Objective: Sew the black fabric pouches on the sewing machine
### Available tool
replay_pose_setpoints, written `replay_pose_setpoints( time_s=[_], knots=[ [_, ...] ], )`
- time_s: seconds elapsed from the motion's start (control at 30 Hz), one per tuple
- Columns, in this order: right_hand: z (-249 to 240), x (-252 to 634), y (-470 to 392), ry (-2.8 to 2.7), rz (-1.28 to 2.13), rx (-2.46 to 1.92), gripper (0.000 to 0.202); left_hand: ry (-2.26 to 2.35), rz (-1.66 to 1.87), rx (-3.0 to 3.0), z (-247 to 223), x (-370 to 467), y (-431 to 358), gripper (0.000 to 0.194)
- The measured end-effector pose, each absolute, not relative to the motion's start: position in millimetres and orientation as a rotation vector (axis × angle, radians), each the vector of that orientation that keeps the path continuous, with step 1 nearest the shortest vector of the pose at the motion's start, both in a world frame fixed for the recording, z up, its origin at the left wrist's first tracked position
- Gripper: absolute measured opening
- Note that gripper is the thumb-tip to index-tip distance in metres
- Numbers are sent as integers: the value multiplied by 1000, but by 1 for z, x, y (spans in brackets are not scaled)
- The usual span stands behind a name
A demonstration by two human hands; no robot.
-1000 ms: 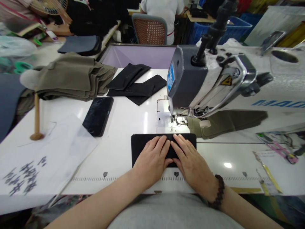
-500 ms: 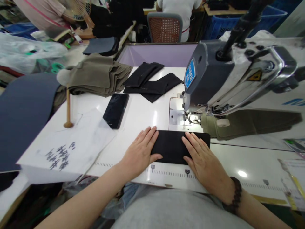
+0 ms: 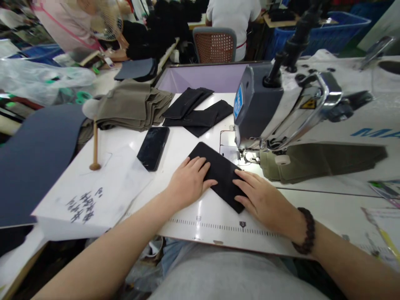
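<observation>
A black rectangular fabric piece [image 3: 223,177] lies flat and slanted on the white sewing table [image 3: 187,227], its far end pointing left. My left hand [image 3: 191,179] rests on its left edge, fingers spread and flat. On the piece's right end lie the fingertips of my right hand [image 3: 261,198], also stretched apart; a dark beaded bracelet [image 3: 306,231] is on that wrist. Just beyond the fabric is the needle area of the sewing machine [image 3: 259,104]. Olive fabric [image 3: 325,160] lies under the machine's arm, right of the needle.
Several black folded pieces [image 3: 200,110] and an olive fabric stack [image 3: 128,106] lie at the back. A phone [image 3: 153,148], a wooden-handled tool [image 3: 95,152] and a marked white sheet [image 3: 93,200] are on the left. Beyond the table, a person [image 3: 233,21] sits on a chair [image 3: 215,45].
The black fabric piece has turned from lying along the table edge to a slant, its left end swinging away from me. Both hands moved with it, and the camera view shifted slightly.
</observation>
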State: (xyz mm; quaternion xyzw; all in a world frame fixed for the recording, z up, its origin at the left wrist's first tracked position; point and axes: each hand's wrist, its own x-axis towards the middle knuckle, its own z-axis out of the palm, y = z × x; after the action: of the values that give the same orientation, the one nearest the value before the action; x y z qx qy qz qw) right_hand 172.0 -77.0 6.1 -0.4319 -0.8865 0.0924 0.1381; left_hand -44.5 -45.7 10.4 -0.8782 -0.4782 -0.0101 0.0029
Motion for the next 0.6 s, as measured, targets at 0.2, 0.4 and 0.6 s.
replay_pose_setpoints(
  time_s=[0.2,0.4,0.6],
  knots=[
    [14,191,-41,-2682,560,-1034,28,-1376,5,-2748,16,-20,6,46],
    [11,210,-33,-2586,830,-939,25,-1176,-105,-2988,16,-1,8,22],
    [8,218,-33,-2586,726,-891,25,-1210,-226,-2976,9,4,5,44]
  ],
)
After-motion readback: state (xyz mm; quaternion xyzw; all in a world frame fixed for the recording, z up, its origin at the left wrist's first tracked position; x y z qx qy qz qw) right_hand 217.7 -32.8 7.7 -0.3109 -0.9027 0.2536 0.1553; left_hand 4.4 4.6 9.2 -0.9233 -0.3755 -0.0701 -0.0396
